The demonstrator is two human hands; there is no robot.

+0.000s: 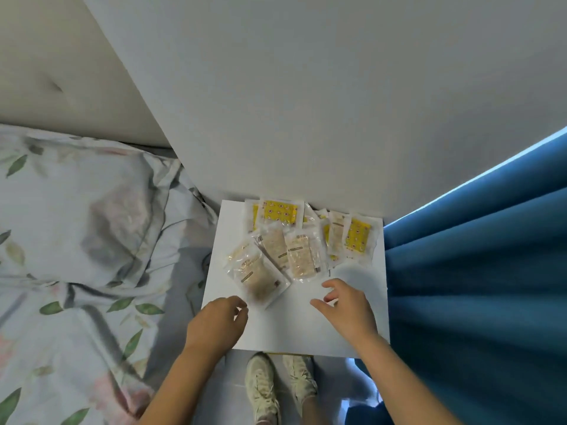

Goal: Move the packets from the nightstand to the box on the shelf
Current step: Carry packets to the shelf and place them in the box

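A loose spread of clear plastic packets [294,240] is seen lying flat on the white nightstand [352,289], gathered on its far half against the wall. Yellow-printed packets [277,213] are placed along the nightstand's far edge and far right corner; beige-filled packets [299,256] are overlapped nearer its middle, one large beige packet [257,279] being angled toward its left side.

A heap of clear packets [294,243] is spread along the far edge of the white nightstand [306,326], some overlapping
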